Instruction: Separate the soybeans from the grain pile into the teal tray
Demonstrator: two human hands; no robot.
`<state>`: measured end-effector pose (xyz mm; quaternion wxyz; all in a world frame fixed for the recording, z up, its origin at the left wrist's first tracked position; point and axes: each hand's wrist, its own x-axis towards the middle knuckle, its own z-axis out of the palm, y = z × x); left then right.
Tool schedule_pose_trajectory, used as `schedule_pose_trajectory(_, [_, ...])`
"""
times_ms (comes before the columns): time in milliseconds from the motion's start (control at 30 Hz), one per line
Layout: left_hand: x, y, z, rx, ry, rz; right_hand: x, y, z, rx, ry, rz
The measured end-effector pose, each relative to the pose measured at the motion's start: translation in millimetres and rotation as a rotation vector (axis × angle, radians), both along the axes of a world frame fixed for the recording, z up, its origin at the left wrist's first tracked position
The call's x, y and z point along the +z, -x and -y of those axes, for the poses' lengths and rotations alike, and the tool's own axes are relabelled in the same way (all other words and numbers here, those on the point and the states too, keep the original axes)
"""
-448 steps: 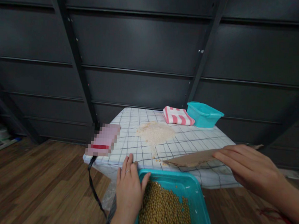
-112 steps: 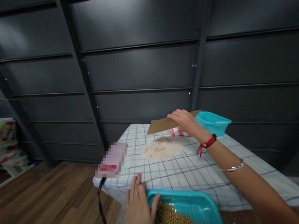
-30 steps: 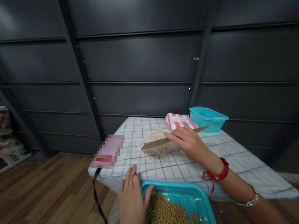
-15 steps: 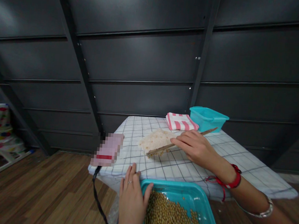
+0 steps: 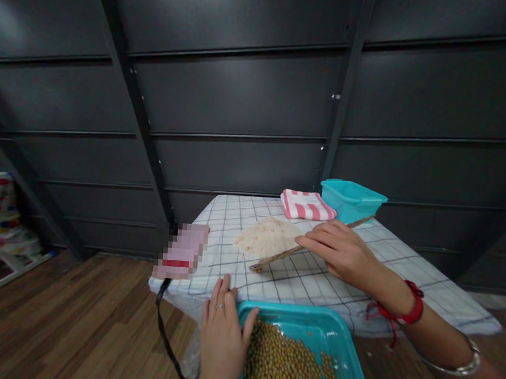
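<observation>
My right hand (image 5: 338, 247) is closed round a long, thin, rough wooden stick (image 5: 274, 255). The stick slants down to the left along the near edge of a pale, powdery heap (image 5: 267, 236) spread on the checked cloth. Yellowish bean-like bits dot the heap, and a few sit by the stick's low end. In front of the table, a teal tray (image 5: 296, 311) holds many greenish-brown beans (image 5: 287, 359). My left hand (image 5: 223, 337) grips the tray's left rim, thumb over the inside and fingers stretched along the outside.
A white checked cloth (image 5: 221, 210) covers the table. At the back lie a folded pink-striped towel (image 5: 306, 206) and a teal basin (image 5: 351, 201). A blurred pink object (image 5: 183, 251) with a black strap is on the left corner. Dark panelled wall (image 5: 237, 96) stands behind.
My right hand has moved slightly right and toward me with the stick, whose low end has shifted a little right and nearer me. My left hand and the tray stay nearly put.
</observation>
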<state>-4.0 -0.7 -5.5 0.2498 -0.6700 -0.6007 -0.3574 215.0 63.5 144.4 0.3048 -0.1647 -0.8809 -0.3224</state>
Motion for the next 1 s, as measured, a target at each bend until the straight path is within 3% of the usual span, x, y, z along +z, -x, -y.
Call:
schedule_pose_trajectory(333, [1.4,-0.3,1.0,-0.001,0.012,0.013,-5.3,10.1,-5.0,-0.017,-0.012,-0.008])
schedule_pose_trajectory(667, [-0.7,-0.2,-0.2,-0.011,0.01,0.029,-2.0,-11.5,5.8,-0.031,-0.008,-0.018])
schedule_pose_trajectory(1000, [0.1,-0.1,1.1,-0.008,0.015,0.024,-6.8,-32.1,-6.7,-0.172,-0.054,-0.017])
